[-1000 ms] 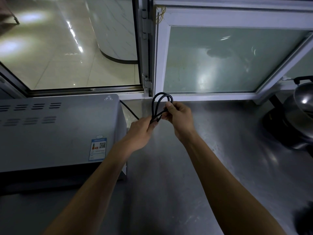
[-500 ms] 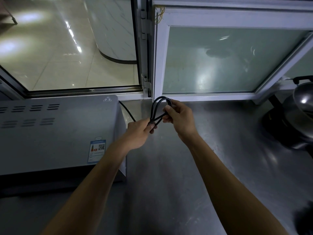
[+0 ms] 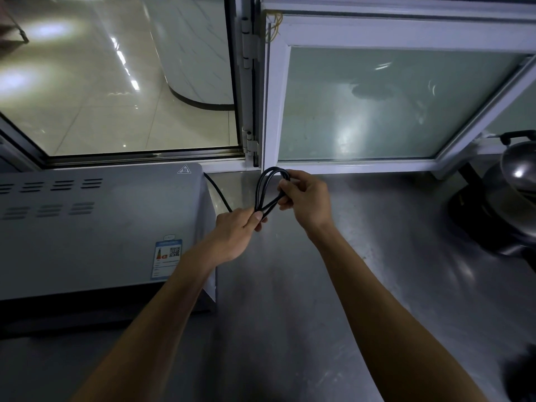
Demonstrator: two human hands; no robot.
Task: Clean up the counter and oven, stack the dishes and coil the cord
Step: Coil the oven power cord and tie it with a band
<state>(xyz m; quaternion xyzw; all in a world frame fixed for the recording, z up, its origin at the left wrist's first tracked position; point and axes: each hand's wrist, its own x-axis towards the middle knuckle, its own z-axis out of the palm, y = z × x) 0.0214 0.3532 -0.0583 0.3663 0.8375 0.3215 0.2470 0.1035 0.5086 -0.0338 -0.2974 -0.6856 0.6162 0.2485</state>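
A black power cord is folded into a narrow loop above the steel counter. My left hand pinches the loop's lower end between thumb and fingers. My right hand grips the loop's upper right side with curled fingers. The cord's free run leads from my left hand back behind the grey oven, which stands on the counter at the left. The plug is hidden.
A white-framed window stands close behind the hands, with an open pane at the left. Dark metal pots sit at the counter's right edge. A dark object lies at the lower right.
Both hands drifted slightly right with the cord loop. The loop looks a little narrower, and my right hand's grip has shifted along its upper side.
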